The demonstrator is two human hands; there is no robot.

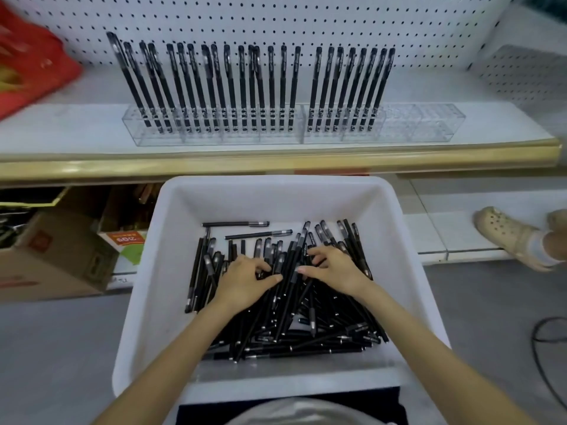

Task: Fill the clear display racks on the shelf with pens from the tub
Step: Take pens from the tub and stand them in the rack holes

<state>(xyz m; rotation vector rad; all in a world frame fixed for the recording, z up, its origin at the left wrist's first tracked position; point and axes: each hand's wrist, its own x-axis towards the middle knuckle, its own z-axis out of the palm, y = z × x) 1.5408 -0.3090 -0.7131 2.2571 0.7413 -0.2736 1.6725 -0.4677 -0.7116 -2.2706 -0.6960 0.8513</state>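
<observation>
a shop: white pegboard (276,23) backing a display shelf (76,130) over stock cartons (55,256).

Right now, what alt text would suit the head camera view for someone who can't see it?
A left hand and right hand grasp black pens in a white tub. Behind, clear racks on a shelf hold upright pens; the right end is empty.

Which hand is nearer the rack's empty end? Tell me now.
Right. The right hand is in the tub, below and left of the empty end; the left hand lies farther left, among the pens.
</observation>
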